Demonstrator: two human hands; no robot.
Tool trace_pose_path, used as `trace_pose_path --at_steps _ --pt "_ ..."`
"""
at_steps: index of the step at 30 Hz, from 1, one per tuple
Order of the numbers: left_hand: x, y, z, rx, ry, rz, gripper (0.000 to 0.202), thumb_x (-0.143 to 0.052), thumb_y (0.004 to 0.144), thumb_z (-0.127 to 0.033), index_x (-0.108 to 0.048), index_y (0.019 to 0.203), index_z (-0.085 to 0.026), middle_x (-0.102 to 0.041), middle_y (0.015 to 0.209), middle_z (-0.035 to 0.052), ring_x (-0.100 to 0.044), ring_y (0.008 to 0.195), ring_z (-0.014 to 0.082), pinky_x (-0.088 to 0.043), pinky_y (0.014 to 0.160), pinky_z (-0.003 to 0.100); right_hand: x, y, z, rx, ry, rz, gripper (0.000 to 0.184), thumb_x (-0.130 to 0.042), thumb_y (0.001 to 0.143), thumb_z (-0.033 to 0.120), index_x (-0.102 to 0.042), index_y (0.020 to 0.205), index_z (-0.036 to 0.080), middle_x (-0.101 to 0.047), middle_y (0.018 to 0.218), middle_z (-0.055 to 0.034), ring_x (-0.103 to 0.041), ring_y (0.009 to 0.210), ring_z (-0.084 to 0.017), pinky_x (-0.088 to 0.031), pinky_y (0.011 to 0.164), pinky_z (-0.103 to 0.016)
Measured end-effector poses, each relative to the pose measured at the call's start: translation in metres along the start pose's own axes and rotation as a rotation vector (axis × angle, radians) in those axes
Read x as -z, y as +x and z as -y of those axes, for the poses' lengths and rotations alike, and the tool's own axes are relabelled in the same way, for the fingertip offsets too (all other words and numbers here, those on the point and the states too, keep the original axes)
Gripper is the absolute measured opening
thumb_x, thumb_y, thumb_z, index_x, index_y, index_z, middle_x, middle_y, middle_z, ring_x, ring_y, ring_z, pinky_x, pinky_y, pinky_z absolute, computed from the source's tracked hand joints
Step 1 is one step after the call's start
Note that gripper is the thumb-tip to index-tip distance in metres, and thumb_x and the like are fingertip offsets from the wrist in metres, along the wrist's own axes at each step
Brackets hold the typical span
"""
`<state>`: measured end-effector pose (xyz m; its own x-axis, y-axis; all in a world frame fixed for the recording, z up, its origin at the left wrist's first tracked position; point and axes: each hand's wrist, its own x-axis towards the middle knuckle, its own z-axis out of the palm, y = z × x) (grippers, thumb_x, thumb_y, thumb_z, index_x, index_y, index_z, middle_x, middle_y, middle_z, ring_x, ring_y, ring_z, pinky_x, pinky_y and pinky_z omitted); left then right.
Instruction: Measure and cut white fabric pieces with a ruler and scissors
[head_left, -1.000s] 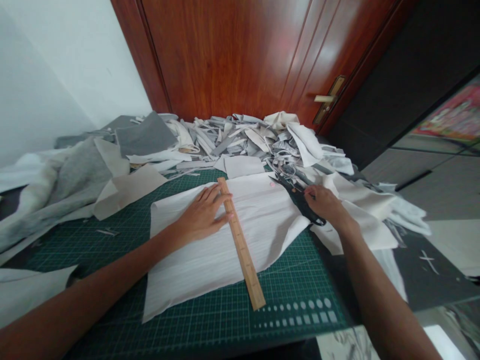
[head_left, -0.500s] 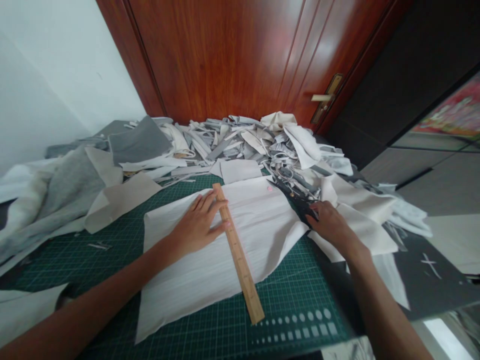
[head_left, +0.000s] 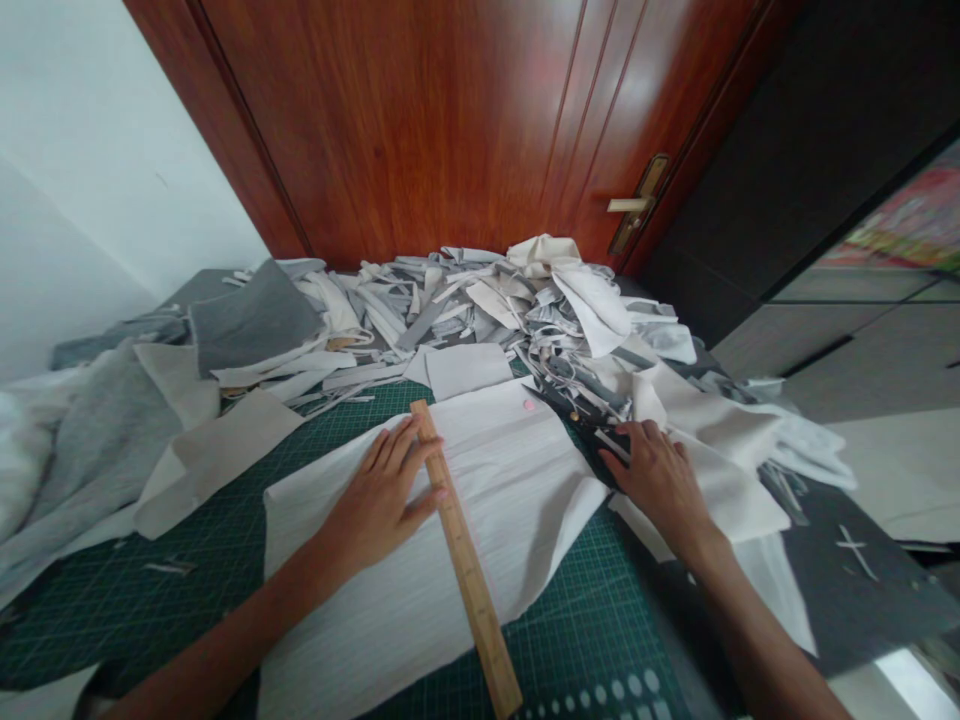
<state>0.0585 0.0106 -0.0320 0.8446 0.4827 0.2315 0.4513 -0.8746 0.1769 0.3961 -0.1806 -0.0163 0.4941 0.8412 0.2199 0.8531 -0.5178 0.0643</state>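
While our left hand [head_left: 382, 500] is pressing flat and open on the ruler [head_left: 469, 570], probably so it is not slipping on the cloth [head_left: 405, 610] mid-mat [head_left: 217, 560], our right hand [head_left: 656, 475] is resting unclenched on the scissors [head_left: 589, 420] beside the cloth.

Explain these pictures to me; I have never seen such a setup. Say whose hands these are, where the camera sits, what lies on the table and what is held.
No machine: a person works with two bare hands. One camera on the head looks forward and down at them. The left hand lies flat and open on a white cloth, fingertips against a wooden ruler laid across it. The cloth lies on a green cutting mat. The right hand rests on black scissors; whether it grasps them is unclear. Behind lies a heap of fabric scraps before a wooden door.
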Motion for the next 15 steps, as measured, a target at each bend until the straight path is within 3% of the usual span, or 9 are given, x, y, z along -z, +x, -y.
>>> trace_pose_path --at_steps 6,11,15 --pt "0.000 0.000 0.000 0.020 -0.015 -0.008 0.052 -0.052 0.102 -0.052 -0.051 0.145 -0.023 -0.042 0.163 0.0160 -0.034 0.156 0.0358 -0.031 0.127 0.062 -0.002 -0.004 0.009 0.024 0.020 0.025 0.024 -0.046 0.104 0.026 -0.063 0.118 0.014 -0.072 0.115 -0.0168 -0.068 0.104 -0.030 -0.043 0.085 -0.041" --pt "0.000 0.001 -0.001 0.021 -0.030 -0.004 0.053 -0.049 0.103 -0.055 -0.050 0.146 -0.024 -0.040 0.165 0.0151 -0.032 0.157 0.0353 -0.030 0.128 0.062 0.005 0.001 0.011 0.065 0.053 0.043 0.024 -0.044 0.104 0.021 -0.067 0.100 0.017 -0.075 0.107 -0.0135 -0.068 0.105 -0.030 -0.040 0.088 -0.043" --pt "-0.001 0.002 -0.002 0.014 -0.029 -0.003 0.053 -0.044 0.105 -0.057 -0.049 0.146 -0.022 -0.038 0.165 0.0170 -0.029 0.158 0.0350 -0.028 0.128 0.062 0.015 0.001 0.008 0.040 0.054 0.010 0.022 -0.045 0.102 0.021 -0.066 0.109 0.016 -0.075 0.112 -0.0139 -0.066 0.106 -0.030 -0.038 0.088 -0.042"
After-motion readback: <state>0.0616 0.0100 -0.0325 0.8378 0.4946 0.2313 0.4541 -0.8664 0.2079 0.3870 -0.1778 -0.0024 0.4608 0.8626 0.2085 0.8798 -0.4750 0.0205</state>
